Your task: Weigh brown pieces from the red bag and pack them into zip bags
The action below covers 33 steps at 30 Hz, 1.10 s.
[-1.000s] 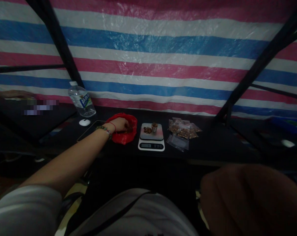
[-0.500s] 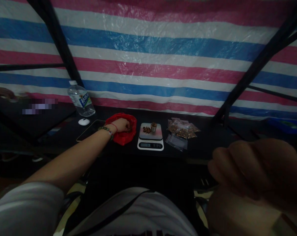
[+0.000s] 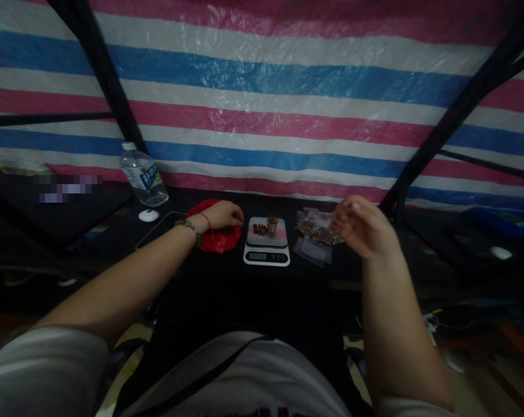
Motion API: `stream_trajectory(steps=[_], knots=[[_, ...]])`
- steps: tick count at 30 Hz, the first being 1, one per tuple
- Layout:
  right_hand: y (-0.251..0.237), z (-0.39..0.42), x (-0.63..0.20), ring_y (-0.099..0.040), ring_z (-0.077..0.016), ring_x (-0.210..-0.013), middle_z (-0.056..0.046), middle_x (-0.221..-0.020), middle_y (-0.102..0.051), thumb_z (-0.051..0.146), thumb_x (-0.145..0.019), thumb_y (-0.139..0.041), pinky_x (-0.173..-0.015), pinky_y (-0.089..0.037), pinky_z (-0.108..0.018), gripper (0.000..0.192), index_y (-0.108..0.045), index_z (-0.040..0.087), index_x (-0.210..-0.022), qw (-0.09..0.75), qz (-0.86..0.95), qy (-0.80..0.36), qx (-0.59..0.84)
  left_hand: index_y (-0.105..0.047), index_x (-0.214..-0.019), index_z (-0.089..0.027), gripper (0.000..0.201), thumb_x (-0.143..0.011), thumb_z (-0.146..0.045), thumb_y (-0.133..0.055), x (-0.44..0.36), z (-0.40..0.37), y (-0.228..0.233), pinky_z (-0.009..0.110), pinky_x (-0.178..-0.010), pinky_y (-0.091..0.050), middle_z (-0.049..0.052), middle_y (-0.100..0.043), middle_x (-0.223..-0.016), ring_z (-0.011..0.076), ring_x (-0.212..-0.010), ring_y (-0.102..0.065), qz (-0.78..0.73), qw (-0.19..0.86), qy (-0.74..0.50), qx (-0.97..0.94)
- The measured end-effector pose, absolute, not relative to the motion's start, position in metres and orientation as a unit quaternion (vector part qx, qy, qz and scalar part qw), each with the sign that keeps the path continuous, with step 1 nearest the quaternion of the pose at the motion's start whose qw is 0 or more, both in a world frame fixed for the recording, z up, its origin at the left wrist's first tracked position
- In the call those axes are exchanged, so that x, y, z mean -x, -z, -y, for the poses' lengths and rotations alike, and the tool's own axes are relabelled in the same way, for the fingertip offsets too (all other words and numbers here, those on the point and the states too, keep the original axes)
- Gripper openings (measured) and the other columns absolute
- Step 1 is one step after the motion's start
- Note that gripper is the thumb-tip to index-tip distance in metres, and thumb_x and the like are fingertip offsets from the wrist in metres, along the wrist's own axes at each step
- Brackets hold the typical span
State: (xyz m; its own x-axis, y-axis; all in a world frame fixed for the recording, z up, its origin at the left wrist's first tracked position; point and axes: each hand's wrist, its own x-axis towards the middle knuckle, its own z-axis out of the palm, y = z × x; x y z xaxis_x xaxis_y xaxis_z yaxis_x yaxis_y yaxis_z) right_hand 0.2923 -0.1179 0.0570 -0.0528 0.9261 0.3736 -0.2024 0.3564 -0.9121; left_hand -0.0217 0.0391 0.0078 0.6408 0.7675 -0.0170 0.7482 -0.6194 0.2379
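Observation:
Over the right edge of the red plastic bag [image 3: 212, 244], my left hand [image 3: 224, 215] has its fingertips pinched together. What they hold, if anything, is too small to make out. Right of it stands a kitchen scale [image 3: 266, 258] with a display along its front. A small metal cup [image 3: 272, 226] filled with brown pieces is on its plate, beside a loose heap of brown pieces [image 3: 260, 229]. My right hand [image 3: 361, 227] is raised by the small clear bags of brown bits [image 3: 316, 226], fingers curled in, with nothing visible in them. Flat clear bags [image 3: 312, 251] lie in front of those.
A plastic bottle [image 3: 145, 178] and a white computer mouse [image 3: 149, 215] are at the left, beside a dark flat device [image 3: 160, 227]. A blue tray [image 3: 507, 222] is at far right. Black frame bars and a striped tarp [image 3: 262, 87] stand behind the table.
My left hand has lifted slightly and shifted right, out of the red bag's middle. My right hand has moved from close to the camera forward to beside the filled bags. Another person's hand at far left is gone.

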Motion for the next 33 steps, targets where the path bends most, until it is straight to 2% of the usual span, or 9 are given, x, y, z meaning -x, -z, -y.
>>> stream_trajectory(steps=[4,10,14,18,24,28,33], knots=[[-0.004,0.072,-0.298,-0.045,-0.0081,-0.05,0.004,-0.061,-0.052,0.037,-0.065,-0.07,-0.048,-0.035,-0.021,0.025,-0.058,0.019,-0.077,0.561,0.507,-0.438,0.486,-0.071,-0.092,-0.019,0.022,-0.075,-0.027,-0.06,-0.017,-0.022,-0.007,0.02,-0.069,-0.042,0.002,-0.071,-0.088,0.0144,-0.079,-0.062,-0.369,0.126,-0.037,-0.92],[0.047,0.041,-0.309,-0.042,-0.0068,-0.046,0.003,-0.059,-0.053,0.041,-0.065,-0.063,-0.045,-0.032,-0.02,0.026,-0.055,0.017,-0.072,0.499,0.507,-0.413,0.569,-0.071,-0.088,-0.021,0.02,-0.077,-0.023,-0.056,-0.042,-0.016,0.011,0.022,-0.07,-0.042,0.002,-0.07,-0.087,0.0155,-0.08,-0.062,-0.331,0.096,-0.038,-0.938],[0.054,0.038,-0.316,-0.044,-0.0081,-0.048,0.001,-0.063,-0.056,0.04,-0.068,-0.056,-0.047,-0.035,-0.021,0.026,-0.055,0.017,-0.08,0.459,0.52,-0.396,0.601,-0.07,-0.089,-0.022,0.021,-0.077,-0.02,-0.053,-0.045,-0.017,0.018,0.024,-0.072,-0.043,0.003,-0.07,-0.089,0.017,-0.082,-0.062,-0.322,0.072,-0.05,-0.942],[0.057,0.035,-0.322,-0.047,-0.01,-0.051,-0.001,-0.064,-0.057,0.04,-0.072,-0.052,-0.049,-0.035,-0.022,0.025,-0.057,0.016,-0.077,0.387,0.597,-0.348,0.61,-0.071,-0.087,-0.022,0.021,-0.077,-0.017,-0.053,-0.044,-0.016,0.013,0.024,-0.074,-0.044,0.004,-0.069,-0.09,0.0169,-0.083,-0.061,-0.314,0.061,-0.052,-0.946],[0.062,0.035,-0.333,-0.06,-0.0159,-0.07,-0.006,-0.081,-0.068,0.029,-0.072,-0.059,-0.063,-0.044,-0.025,0.019,-0.065,0.015,-0.084,0.253,0.684,-0.281,0.623,-0.07,-0.095,-0.016,0.026,-0.081,-0.022,-0.049,-0.021,-0.019,-0.007,0.026,-0.083,-0.043,0.007,-0.067,-0.098,0.0189,-0.093,-0.06,-0.361,0.027,-0.125,-0.924],[0.057,0.039,-0.332,-0.062,-0.0178,-0.073,-0.006,-0.08,-0.07,0.023,-0.068,-0.063,-0.068,-0.045,-0.026,0.016,-0.069,0.016,-0.082,0.147,0.716,-0.26,0.631,-0.07,-0.092,-0.017,0.026,-0.082,-0.029,-0.049,-0.017,-0.009,-0.01,0.025,-0.072,-0.044,0.005,-0.069,-0.09,0.018,-0.082,-0.062,-0.376,0.051,-0.112,-0.918],[0.049,0.044,-0.324,-0.062,-0.0176,-0.071,-0.005,-0.077,-0.07,0.024,-0.07,-0.062,-0.065,-0.044,-0.025,0.015,-0.07,0.016,-0.08,0.118,0.719,-0.247,0.639,-0.071,-0.083,-0.021,0.027,-0.08,-0.041,-0.053,-0.04,0.01,0.004,0.025,-0.06,-0.042,0.005,-0.069,-0.078,0.0174,-0.069,-0.061,-0.381,0.082,-0.056,-0.919]])
